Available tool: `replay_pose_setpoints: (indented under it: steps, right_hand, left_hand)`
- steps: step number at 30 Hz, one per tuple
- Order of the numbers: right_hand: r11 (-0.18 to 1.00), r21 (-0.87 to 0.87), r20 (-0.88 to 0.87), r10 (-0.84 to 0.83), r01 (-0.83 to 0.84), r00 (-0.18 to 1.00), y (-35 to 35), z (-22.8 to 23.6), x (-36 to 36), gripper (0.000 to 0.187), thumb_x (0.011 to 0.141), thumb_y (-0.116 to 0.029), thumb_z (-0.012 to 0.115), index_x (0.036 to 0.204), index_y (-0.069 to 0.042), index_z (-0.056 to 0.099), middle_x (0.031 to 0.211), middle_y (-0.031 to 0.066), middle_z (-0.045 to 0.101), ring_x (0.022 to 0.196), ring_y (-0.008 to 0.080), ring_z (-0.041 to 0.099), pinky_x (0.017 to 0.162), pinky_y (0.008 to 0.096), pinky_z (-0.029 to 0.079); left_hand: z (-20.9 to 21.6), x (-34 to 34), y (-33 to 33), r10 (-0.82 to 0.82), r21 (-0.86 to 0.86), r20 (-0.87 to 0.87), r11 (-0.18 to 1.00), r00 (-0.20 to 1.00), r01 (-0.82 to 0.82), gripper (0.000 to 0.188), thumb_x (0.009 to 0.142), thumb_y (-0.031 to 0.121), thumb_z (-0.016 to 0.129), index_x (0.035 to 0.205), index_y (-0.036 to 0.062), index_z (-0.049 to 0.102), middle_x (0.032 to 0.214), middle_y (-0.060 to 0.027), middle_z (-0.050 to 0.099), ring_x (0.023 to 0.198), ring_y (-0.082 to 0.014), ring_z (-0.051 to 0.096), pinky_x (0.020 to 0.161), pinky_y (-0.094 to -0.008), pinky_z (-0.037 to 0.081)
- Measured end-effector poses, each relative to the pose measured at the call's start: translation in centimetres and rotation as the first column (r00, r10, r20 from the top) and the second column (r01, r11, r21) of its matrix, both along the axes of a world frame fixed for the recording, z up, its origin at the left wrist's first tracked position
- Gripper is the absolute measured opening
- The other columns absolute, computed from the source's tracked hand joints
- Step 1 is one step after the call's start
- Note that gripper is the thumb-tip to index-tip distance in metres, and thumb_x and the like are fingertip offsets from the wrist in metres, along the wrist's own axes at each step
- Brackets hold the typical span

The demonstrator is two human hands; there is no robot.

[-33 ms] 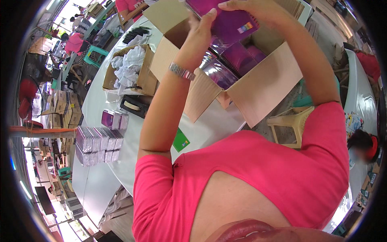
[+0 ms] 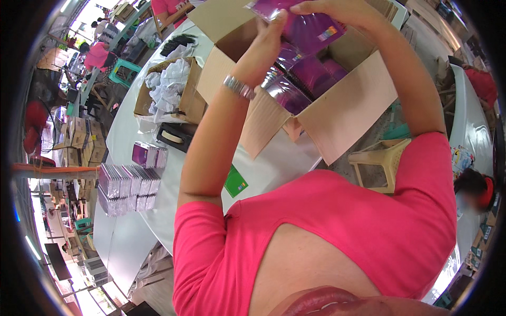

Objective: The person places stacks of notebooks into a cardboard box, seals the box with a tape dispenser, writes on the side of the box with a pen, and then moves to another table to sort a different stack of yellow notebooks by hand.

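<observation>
Over the open cardboard carton [image 2: 350, 102], a purple spiral notebook [image 2: 311, 36] in shiny clear wrap is held between my two hands. My left hand [image 2: 268, 45], with a metal watch on the wrist, grips its left side, thumb uppermost. On the far right side my right hand [image 2: 342, 11] is closed on it, thumb lying across the cover and the other fingers partly hidden. Below it, more wrapped purple notebooks [image 2: 316, 76] stand packed in the carton, whose flaps are spread outward.
Left on the white table [image 2: 269, 176] sit stacked wrapped notebooks [image 2: 129, 189], a black tape dispenser [image 2: 175, 138] and a small box of crumpled white plastic [image 2: 168, 87]. A green card or notebook [image 2: 234, 183] lies near my body. A cream stool [image 2: 379, 160] stands at right; people work farther off.
The held notebook and both hands have shifted slightly to the right. The carton's near flap has moved a little; the other things look the same.
</observation>
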State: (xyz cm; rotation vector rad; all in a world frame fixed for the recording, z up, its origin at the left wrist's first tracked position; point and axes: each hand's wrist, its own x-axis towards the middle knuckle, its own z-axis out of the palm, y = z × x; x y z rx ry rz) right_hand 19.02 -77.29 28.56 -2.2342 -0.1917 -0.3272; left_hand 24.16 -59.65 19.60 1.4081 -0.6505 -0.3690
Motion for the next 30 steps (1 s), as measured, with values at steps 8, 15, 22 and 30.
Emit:
replay_pose_setpoints:
  steps: [8,15,22,30]
  right_hand:
    - [0.442,-0.896,-0.183,-0.291,-0.037,0.939,-5.8,-8.7,3.3,0.033,0.066,-0.026,0.079,0.089,-0.003,0.072,0.089,0.0209,0.068,0.087,0.0379,0.065,0.079,0.0443,0.052]
    - [0.559,-0.533,-0.745,0.046,-0.635,0.666,-7.4,-14.6,4.5,0.028,0.077,-0.025,0.07,0.096,-0.005,0.072,0.098,0.0162,0.069,0.079,0.0233,0.067,0.074,0.0377,0.052]
    - [0.727,-0.582,-0.538,-0.009,-0.364,0.843,-7.7,-12.8,2.4,0.034,0.088,-0.033,0.062,0.101,-0.002,0.07,0.094,0.013,0.069,0.09,0.0173,0.062,0.081,0.0321,0.048]
    - [0.658,-0.442,-0.211,0.584,-0.61,0.784,20.7,-2.0,4.6,0.047,0.094,-0.032,0.055,0.127,0.001,0.053,0.119,0.0121,0.062,0.108,0.0198,0.058,0.095,0.0322,0.043]
  left_hand:
    - [-10.9,3.9,-7.8,-0.957,0.978,0.009,-0.052,0.291,-0.201,0.045,0.092,0.037,0.047,0.123,0.0067,0.059,0.122,-0.0163,0.06,0.111,-0.0305,0.06,0.094,-0.0421,0.047]
    - [-6.7,1.9,-5.8,-0.941,0.956,0.201,0.127,0.272,-0.266,0.035,0.09,0.035,0.054,0.111,0.0092,0.064,0.107,-0.0172,0.066,0.098,-0.0338,0.064,0.086,-0.0442,0.049]
    - [2.3,-2.8,10.0,0.212,0.199,0.622,0.888,0.753,-0.414,0.043,0.086,0.035,0.064,0.117,0.0054,0.062,0.112,-0.0126,0.066,0.099,-0.0243,0.064,0.086,-0.0353,0.049]
    - [-7.2,-9.4,44.3,0.991,-0.123,0.068,0.123,0.115,-0.985,0.032,0.089,0.02,0.058,0.113,-0.001,0.059,0.102,-0.0085,0.064,0.088,-0.0152,0.06,0.077,-0.0259,0.048]
